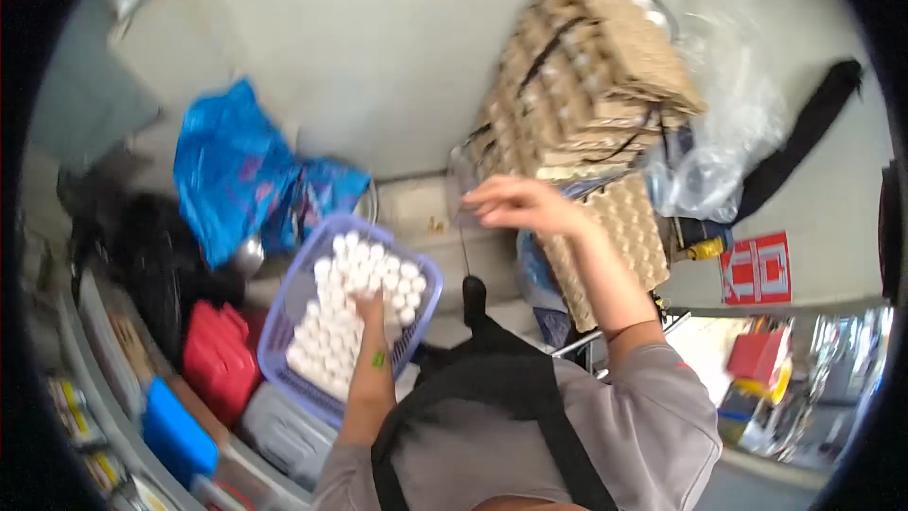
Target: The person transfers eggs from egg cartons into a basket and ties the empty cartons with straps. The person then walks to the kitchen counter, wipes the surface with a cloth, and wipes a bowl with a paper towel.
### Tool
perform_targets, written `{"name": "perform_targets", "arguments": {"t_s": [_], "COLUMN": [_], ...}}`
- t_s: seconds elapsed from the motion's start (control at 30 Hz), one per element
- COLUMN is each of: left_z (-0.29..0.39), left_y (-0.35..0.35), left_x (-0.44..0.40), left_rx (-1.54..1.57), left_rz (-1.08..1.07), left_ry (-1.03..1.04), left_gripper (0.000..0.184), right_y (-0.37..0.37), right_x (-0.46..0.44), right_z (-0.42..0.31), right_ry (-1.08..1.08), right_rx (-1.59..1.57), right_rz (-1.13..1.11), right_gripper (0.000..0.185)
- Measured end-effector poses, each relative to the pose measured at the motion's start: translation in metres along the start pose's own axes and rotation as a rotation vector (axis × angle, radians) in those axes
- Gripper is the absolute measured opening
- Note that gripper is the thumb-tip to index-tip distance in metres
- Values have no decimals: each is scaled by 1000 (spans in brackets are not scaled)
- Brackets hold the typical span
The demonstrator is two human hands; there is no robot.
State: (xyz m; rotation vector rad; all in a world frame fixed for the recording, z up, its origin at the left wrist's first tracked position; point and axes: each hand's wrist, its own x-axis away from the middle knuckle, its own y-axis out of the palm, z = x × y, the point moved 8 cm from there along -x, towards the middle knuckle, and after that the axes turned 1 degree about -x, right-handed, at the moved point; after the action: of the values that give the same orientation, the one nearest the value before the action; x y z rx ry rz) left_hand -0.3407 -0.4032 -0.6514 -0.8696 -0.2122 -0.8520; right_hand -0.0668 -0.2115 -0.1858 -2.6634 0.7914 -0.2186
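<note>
Many white eggs [326, 336] fill a purple plastic basket [433, 293] on my left. Into it reaches my left hand [370, 301], down among the eggs near the middle. Its fingers are blurred and partly hidden, so their grip cannot be made out. My right hand [520, 203] is raised to the right of the basket, apart from it. Its fingers stretch leftward, with nothing visible in them. Just beyond and below that hand leans a brown cardboard egg tray [619, 227].
A tall tilted stack of egg trays [586, 66] stands at the back, with clear plastic wrap [724, 114] beside it. Around the basket are a blue bag [227, 170], a red container [219, 345] and a grey box [293, 431]. A red sign [757, 268] is on the right wall.
</note>
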Motion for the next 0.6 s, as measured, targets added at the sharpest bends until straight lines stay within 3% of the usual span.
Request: {"name": "perform_targets", "arguments": {"t_s": [0.07, 0.13, 0.2, 0.27, 0.33, 0.4, 0.47, 0.5, 0.6], "left_z": [10, 42, 18, 98, 180, 286, 441, 496, 646], "left_y": [-9, -18, -10, -26, -23, -8, -16, -15, -17], "left_x": [11, 54, 16, 42, 49, 58, 127, 142, 228], "left_rx": [140, 278, 104, -63, -118, 68, 213, 139, 214], "left_rz": [31, -155, 18, 92, 247, 188, 75, 149, 64], "left_ry": [-1, -252, -160, -97, 392, 722, 944, 1116, 1381], "left_gripper": [104, 103, 99, 92, 75, 59, 48, 43, 36], "right_y": [-102, -201, -298, -382, -462, -516, -532, -543, -541], "right_x": [46, 81, 100, 107, 104, 84, 67, 53, 50], "right_z": [-47, -68, -65, -36, 23, 63, 94, 112, 113], "right_ry": [-60, -59, -8, 198, 425, 509, 689, 662, 772], "right_rx": [-62, -20, 171, 249, 379, 853, 787, 870, 707], "right_rz": [268, 557, 746, 926, 1019, 1010, 877, 840, 798], "right_gripper": [30, 30, 31, 31, 31, 33, 37, 37, 37]}}
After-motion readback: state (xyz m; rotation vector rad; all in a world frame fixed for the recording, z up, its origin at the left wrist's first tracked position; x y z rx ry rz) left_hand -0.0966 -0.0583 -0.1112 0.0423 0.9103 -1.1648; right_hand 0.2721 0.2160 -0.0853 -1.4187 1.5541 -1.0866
